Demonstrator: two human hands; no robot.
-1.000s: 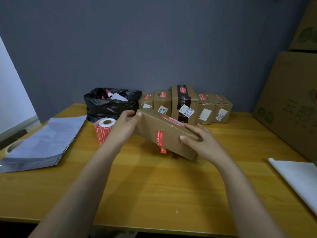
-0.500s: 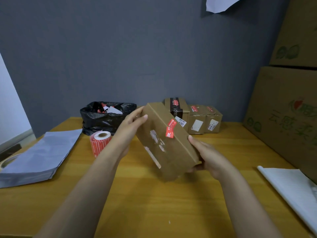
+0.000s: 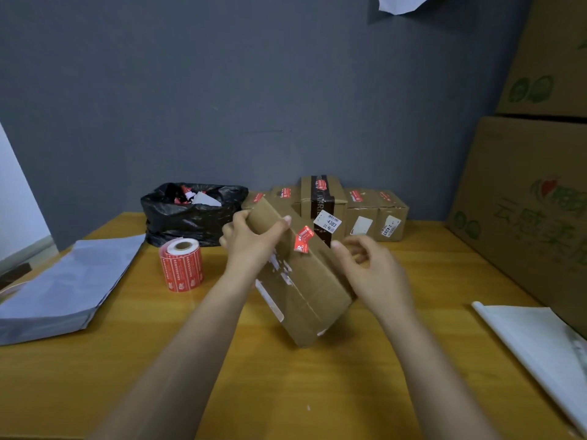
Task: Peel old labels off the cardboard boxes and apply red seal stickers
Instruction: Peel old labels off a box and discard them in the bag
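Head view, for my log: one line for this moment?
left hand: grips tilted box; right hand: beside box, blurred; red sticker: on box

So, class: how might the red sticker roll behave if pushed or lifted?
Standing on end, the red sticker roll probably slides rather than rolls. Its hollow core suggests it's fairly light. Tipped sideways, it would likely roll.

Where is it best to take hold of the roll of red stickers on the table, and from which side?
Probably grip the roll of red stickers round its curved red side, coming from the front. It stands upright on its end with the hole up, and the black bag sits close behind it.
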